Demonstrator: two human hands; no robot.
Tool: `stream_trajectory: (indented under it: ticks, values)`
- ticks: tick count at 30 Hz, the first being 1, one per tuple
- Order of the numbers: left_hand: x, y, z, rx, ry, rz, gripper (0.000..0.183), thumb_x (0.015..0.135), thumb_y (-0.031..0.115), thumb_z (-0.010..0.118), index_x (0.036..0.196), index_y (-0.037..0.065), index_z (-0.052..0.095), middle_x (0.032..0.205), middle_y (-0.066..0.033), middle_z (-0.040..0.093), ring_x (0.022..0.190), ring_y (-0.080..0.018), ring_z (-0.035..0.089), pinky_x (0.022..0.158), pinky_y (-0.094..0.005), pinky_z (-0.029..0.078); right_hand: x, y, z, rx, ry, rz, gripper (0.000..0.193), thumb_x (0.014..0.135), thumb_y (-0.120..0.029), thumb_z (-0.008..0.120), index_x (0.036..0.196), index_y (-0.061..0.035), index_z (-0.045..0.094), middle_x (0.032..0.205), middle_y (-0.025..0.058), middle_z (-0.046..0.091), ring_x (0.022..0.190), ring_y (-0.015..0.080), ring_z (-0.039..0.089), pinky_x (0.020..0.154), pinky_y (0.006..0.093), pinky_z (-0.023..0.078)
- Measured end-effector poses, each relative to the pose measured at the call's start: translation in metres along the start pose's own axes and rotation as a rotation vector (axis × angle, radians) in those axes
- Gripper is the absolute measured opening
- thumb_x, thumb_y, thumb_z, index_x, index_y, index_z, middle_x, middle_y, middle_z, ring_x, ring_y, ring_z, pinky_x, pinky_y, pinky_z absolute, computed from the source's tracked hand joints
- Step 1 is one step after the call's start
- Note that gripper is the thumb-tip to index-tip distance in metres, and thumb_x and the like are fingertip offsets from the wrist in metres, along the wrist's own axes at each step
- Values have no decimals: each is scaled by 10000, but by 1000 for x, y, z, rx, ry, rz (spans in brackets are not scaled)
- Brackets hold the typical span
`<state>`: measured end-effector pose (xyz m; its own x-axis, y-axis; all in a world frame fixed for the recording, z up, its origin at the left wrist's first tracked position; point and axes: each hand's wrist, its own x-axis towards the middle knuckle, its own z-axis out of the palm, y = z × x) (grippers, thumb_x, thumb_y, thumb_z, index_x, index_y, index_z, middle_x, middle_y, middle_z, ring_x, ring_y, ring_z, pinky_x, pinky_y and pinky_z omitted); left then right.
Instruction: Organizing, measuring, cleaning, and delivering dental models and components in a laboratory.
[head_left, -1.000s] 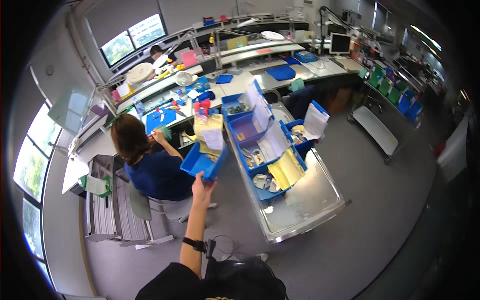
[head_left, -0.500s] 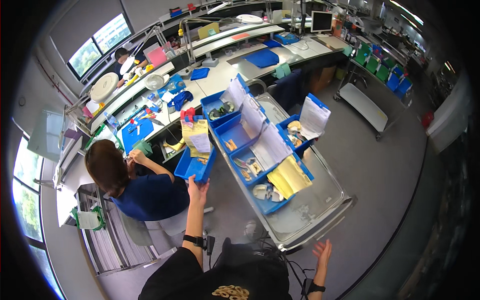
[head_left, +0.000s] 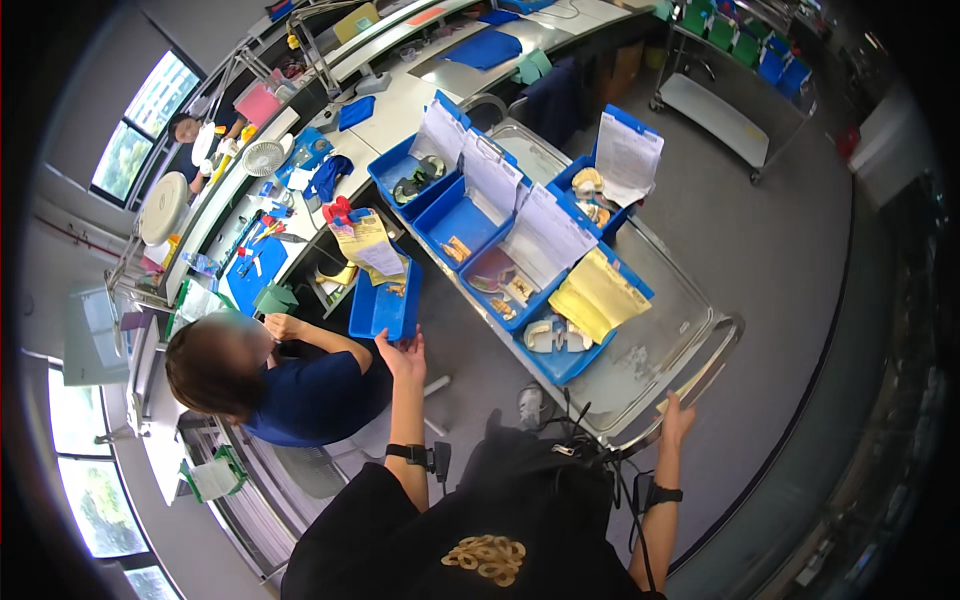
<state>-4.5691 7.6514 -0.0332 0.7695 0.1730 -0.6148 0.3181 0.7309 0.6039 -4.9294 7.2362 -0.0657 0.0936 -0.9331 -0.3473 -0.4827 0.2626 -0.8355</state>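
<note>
My left hand (head_left: pixel 404 356) holds the near end of a blue bin (head_left: pixel 384 312), palm up, with the thumb by its rim. In that bin lie small tan pieces, and a yellow sheet (head_left: pixel 366 243) stands clipped at its far end beside a red clip. My right hand (head_left: pixel 678 422) is closed at the end handle (head_left: pixel 712 365) of a metal cart. Several blue bins (head_left: pixel 437 222) with upright papers stand on the cart (head_left: pixel 640 375). Dental models (head_left: pixel 556 337) sit in the nearest one, under a yellow sheet (head_left: pixel 598 294); other bins hold more casts (head_left: pixel 588 183).
A seated co-worker (head_left: pixel 310 395) is close on my left at a long workbench (head_left: pixel 385 125) with tools, a fan (head_left: pixel 263 158) and blue mats. Another person (head_left: pixel 190 130) sits beyond. A second cart (head_left: pixel 715 120) with green and blue bins stands far right.
My right hand has moved up from beside the cart to its end handle. My left hand still holds the bin, while the view has turned and shifted. The co-worker's head has turned.
</note>
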Motion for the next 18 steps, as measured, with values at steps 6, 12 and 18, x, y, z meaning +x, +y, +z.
stream_trajectory:
  ticks: [6,12,18]
  values:
    - [-5,-7,9,9,26,65,598,840,497,603,1251,69,530,1130,-119,586,970,-285,618,831,-362,465,-13,-9,-17,204,-268,67,502,882,-260,713,1262,23,545,929,143,687,764,246,726,556,337,583]
    - [-13,-13,-8,-14,44,88,565,831,519,597,1173,69,577,1062,-124,608,904,-275,615,786,-367,475,-7,-14,-41,58,-531,151,494,914,-387,708,1184,12,598,961,153,723,799,246,747,602,333,556]
    - [-17,-26,-26,-64,81,55,537,844,516,625,1164,88,572,1015,-125,623,895,-277,628,777,-378,484,-4,-14,-112,-178,-585,-24,608,963,-424,659,1364,-13,460,1158,156,677,858,218,713,658,309,541]
